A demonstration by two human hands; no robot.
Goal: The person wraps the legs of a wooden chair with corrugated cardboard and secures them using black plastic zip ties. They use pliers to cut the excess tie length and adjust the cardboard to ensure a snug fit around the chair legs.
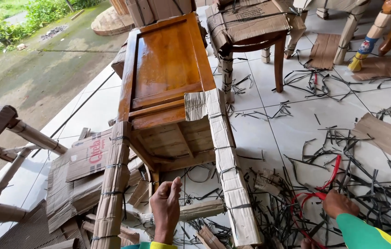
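Note:
A varnished wooden side table (165, 69) lies on its side on the white tiled floor, its two near legs wrapped in cardboard (230, 170) and bound with black straps. My left hand (166, 207) is raised between those legs with its fingers curled together, pinching something too thin to make out. My right hand (339, 203), in a green and yellow sleeve, grips red-handled cutters (317, 193) low over the litter of cut straps at the right.
Cut black straps (366, 184) and cardboard scraps cover the tiles at right. Flattened cardboard (85, 161) lies at left beside more wrapped furniture legs (29, 133). Another wrapped piece of furniture (255, 27) stands behind. A concrete yard (34, 69) lies beyond the tile edge.

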